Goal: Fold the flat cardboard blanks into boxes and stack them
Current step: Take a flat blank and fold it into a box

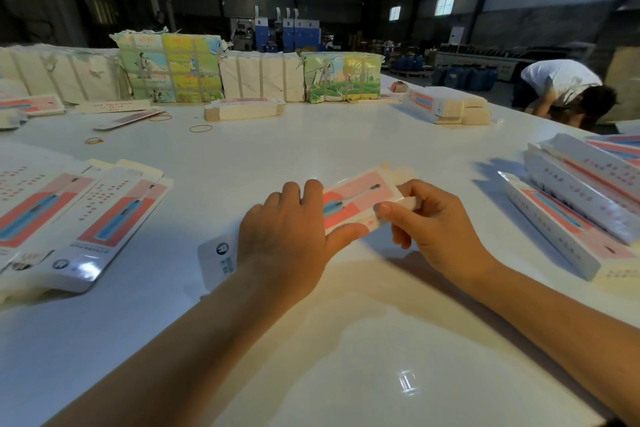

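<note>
probably the weak spot is the box [353,204] at the middle of the frame, half-formed on the tabletop [311,340]: the left hand [287,236] lies over its near end with thumb clamped along the edge while the right hand [429,225] pinches its far end in curled fingers [388,210], and an uneven squeeze could crease a panel or let the end flap spring back. flat blanks [86,218] fan out at left, finished boxes [581,211] pile at right, and bundled cartons [169,69] line the glossy white tabletop's far edge in a dim warehouse where another person [561,90] bends over at upper right.
</note>
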`<state>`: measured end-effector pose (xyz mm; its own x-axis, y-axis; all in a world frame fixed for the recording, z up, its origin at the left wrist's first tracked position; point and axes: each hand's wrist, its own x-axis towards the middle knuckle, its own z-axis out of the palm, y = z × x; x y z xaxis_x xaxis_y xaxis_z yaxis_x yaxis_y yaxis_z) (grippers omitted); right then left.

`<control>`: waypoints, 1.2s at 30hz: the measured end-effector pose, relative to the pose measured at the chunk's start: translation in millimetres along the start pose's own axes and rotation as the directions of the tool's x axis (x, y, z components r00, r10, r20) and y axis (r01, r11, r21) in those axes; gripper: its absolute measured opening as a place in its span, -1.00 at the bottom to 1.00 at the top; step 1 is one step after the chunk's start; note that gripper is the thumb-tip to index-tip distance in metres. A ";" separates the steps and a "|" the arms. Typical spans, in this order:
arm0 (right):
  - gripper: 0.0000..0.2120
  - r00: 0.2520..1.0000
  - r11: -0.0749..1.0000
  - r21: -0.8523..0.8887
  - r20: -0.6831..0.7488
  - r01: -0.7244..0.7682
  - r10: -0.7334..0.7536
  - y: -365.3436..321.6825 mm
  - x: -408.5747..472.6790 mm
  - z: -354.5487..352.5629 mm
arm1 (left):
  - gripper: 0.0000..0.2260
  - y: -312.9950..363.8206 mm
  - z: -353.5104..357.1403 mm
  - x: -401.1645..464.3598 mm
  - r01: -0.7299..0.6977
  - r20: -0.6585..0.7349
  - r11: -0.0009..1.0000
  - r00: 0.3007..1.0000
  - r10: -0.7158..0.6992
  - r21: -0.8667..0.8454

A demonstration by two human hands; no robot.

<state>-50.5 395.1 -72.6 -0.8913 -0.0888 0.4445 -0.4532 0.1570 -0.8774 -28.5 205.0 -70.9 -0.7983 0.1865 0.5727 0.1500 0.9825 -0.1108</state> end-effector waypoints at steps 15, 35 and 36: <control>-0.61 0.988 0.997 -0.052 -0.140 0.062 -0.069 -11.5 -5.1 5.8 | -0.18 3.4 -7.7 -1.8 0.040 -0.004 0.999 0.999 -0.040 0.027; -0.82 0.982 0.983 0.011 -0.046 -0.186 0.186 -10.0 -2.4 10.6 | -0.33 17.8 -13.7 -4.2 -0.036 0.013 0.999 0.999 0.036 0.006; -0.81 0.981 0.982 0.006 -0.037 -0.189 0.189 -7.8 -1.5 9.9 | -0.31 18.5 -14.9 -4.1 -0.027 0.027 1.000 0.999 0.027 -0.003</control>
<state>-45.6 384.2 -68.2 -0.9606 -0.0206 0.2773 -0.2768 0.1652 -0.9466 -13.8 222.5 -63.2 -0.8093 0.2127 0.5475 0.1731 0.9771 -0.1237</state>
